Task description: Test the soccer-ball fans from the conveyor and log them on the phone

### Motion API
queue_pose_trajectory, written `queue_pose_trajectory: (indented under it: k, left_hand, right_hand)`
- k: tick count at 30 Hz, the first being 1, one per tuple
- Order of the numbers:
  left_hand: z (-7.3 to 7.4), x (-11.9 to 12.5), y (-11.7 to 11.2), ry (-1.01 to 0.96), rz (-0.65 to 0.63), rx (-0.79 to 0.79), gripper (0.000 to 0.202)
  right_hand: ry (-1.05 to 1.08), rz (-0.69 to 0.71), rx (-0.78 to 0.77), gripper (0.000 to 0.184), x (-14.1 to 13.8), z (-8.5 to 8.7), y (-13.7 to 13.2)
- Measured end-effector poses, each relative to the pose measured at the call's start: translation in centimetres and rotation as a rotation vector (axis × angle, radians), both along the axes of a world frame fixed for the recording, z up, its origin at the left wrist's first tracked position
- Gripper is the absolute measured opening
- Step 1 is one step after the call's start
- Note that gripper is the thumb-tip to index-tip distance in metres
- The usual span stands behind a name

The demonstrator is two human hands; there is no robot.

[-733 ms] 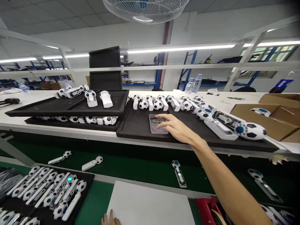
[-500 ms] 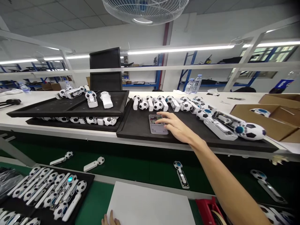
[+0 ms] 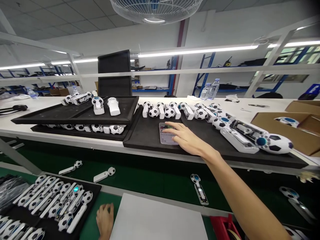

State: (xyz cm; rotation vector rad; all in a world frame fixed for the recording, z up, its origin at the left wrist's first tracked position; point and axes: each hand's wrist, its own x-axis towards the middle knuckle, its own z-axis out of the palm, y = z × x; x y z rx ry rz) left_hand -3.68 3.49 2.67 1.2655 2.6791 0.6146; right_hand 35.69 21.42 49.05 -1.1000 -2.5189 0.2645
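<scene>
At the lower left, a black tray [image 3: 97,190] is packed with white handheld devices with football-patterned heads. Just right of it, the left hand [image 3: 105,220] sits over a green mat [image 3: 91,226], palm down and fingers loosely curled, holding nothing. Beside that hand lies a white sheet [image 3: 157,218].

Up the view from the sheet, a black foam mat [image 3: 140,141] lies on the white worktop [image 3: 25,115], and on it lies a smartphone [image 3: 165,133], screen up and lit. Its long axis runs from near the mat's front edge back toward a row of the devices, close to the line of sight, with a slight lean. One short end points away from the person, at that row, and the other points back at the person; which is the phone's top cannot be told.

The right hand [image 3: 183,138] is far nearer to it. Its open, nearly flat fingers [image 3: 172,128] lie over the phone's right side, touching without gripping, and the forearm comes in from the lower right. The left hand is well away, below and to the left.

Further right, a large football-headed device [image 3: 275,144] lies crosswise on the mat, and a cardboard box [image 3: 303,140] stands past it.
</scene>
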Motion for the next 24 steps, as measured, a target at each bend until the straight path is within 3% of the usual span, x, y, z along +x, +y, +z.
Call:
queue_pose_trajectory:
  k: [4,7,11,14,19,24]
  left_hand:
    - [4.5,-7.3,8.3,0.034,-0.094,-0.086,0.055]
    - [5.7,-11.0,12.7,0.013,-0.065,-0.242,0.042]
    - [4.4,-13.1,15.3,-0.031,0.048,-0.484,0.057]
    - [2.9,-13.5,16.1,-0.059,0.046,-0.597,0.062]
    - [1.3,-13.5,17.0,-0.01,-0.061,-0.615,0.057]
    - [0.8,-12.5,17.6,0.046,-0.189,-0.537,0.039]
  right_hand:
    - [0.041,-0.037,0.0,0.046,0.1,-0.1,0.0]
    - [0.106,-0.097,0.039,0.039,0.2,0.0,-0.2]
    - [0.17,-0.159,0.082,0.036,0.2,0.0,-0.3]
    - [0.18,-0.173,0.084,0.036,0.1,0.0,-0.3]
    - [0.117,-0.155,0.056,0.037,0.0,-0.1,-0.2]
    - [0.171,-0.159,0.127,0.036,0.1,0.1,-0.4]
